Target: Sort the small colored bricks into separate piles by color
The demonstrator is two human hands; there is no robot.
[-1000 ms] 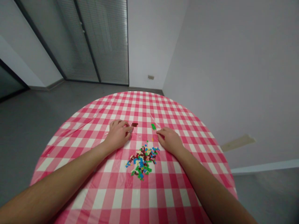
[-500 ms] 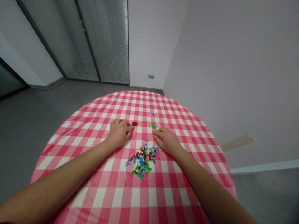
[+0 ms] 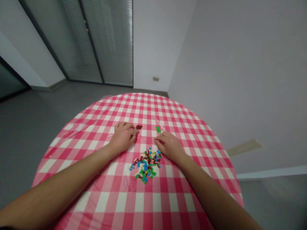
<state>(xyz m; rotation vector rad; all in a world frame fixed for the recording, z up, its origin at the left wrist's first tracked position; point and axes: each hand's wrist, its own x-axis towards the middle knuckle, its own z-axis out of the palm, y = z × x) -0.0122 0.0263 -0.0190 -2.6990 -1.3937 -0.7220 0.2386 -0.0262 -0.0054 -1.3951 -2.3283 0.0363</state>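
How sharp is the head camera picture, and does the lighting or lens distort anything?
Head view: soft, even light without harsh glare; the blinds lean from wide-lens bending; the bricks look slightly soft, too small to show fine detail.

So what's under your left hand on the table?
Pink-and-white checked tablecloth shows around the left hand. Whatever lies right under the palm is covered, so I can't see it.
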